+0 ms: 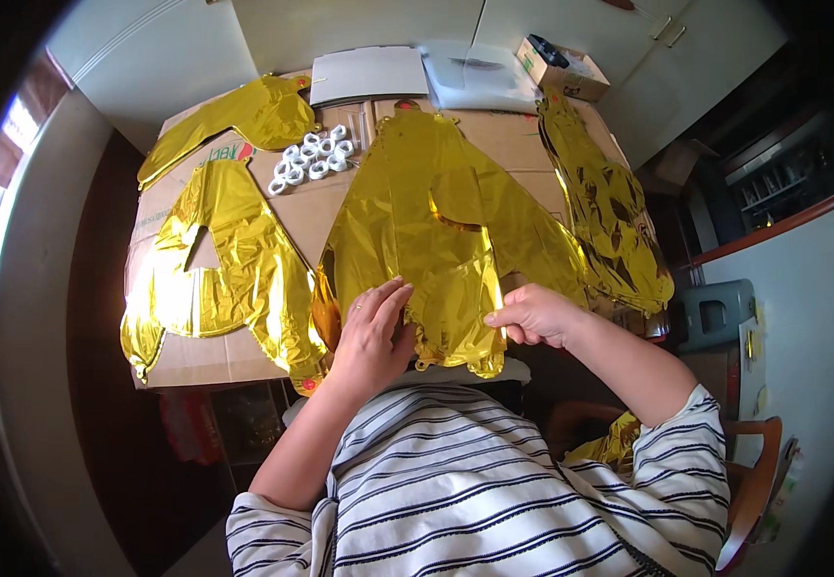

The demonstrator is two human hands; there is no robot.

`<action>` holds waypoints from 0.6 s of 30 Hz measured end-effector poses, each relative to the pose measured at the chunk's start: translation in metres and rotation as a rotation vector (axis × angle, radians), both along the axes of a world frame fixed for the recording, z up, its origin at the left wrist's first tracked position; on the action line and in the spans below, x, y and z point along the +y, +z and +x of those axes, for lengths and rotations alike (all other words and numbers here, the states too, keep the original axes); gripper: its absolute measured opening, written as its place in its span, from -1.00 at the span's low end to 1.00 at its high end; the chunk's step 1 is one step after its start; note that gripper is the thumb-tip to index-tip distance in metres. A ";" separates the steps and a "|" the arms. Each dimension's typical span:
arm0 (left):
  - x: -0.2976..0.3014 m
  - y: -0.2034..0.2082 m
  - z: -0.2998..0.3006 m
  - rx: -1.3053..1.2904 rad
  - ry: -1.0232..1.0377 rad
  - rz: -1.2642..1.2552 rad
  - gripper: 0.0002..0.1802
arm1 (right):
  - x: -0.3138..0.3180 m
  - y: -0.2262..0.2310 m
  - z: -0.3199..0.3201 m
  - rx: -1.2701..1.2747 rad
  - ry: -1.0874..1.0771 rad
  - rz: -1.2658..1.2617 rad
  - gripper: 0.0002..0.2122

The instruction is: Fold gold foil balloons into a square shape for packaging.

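Observation:
A flat gold foil balloon (398,212) lies in front of me, its lower part reaching the table's near edge. My left hand (374,327) rests on its left side, fingers stretched out and lying on the foil. At the right edge of the same balloon, my right hand (537,315) pinches the foil between thumb and fingers. To the left lies an A-shaped gold foil balloon (234,221), uninflated and creased. Another gold balloon (273,111) is spread at the far left, and a crumpled one (609,202) lies along the right side.
Cardboard (316,212) covers the table. Several small white rolls (316,154) are grouped beyond the A-shaped balloon. White sheets (369,75), clear plastic bags (480,79) and a small carton (561,67) stand at the back. A wooden chair (754,481) holding gold foil is at my right.

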State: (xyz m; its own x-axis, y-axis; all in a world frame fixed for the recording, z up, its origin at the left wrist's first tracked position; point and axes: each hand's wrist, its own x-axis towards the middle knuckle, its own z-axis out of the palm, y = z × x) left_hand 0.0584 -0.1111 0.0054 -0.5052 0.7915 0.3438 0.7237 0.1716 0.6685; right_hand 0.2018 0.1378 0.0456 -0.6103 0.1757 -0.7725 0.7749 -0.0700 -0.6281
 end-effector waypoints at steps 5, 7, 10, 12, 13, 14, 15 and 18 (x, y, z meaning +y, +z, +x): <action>-0.004 0.003 -0.002 -0.154 0.005 0.081 -0.46 | 0.027 0.008 0.003 -0.025 -0.070 -0.192 -0.76; -0.005 0.002 -0.003 -0.169 -0.003 0.077 -0.47 | 0.036 0.010 0.001 -0.060 -0.013 -0.170 -0.76; -0.003 0.003 -0.001 -0.122 -0.016 0.072 -0.50 | 0.040 0.011 -0.004 -0.099 0.071 -0.105 -0.78; -0.002 0.004 -0.002 0.001 -0.034 0.079 -0.51 | 0.039 0.007 -0.008 -0.118 0.072 -0.073 -0.78; -0.001 0.006 -0.002 0.066 -0.043 0.084 -0.52 | 0.039 0.005 -0.009 -0.111 0.075 -0.066 -0.78; 0.000 0.007 -0.002 0.058 -0.045 0.090 -0.54 | 0.039 0.001 -0.008 -0.105 0.077 -0.059 -0.78; 0.002 0.009 -0.003 0.076 -0.036 0.079 -0.54 | 0.037 -0.001 -0.008 -0.097 0.082 -0.055 -0.78; 0.007 0.012 -0.007 0.101 -0.005 0.034 -0.54 | 0.031 0.000 -0.008 -0.093 0.097 -0.019 -0.76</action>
State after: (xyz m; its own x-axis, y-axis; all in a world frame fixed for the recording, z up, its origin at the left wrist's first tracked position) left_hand 0.0513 -0.1038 0.0175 -0.4631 0.7806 0.4197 0.7882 0.1463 0.5977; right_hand 0.1938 0.1686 0.0453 -0.5493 0.1037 -0.8292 0.8335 -0.0032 -0.5525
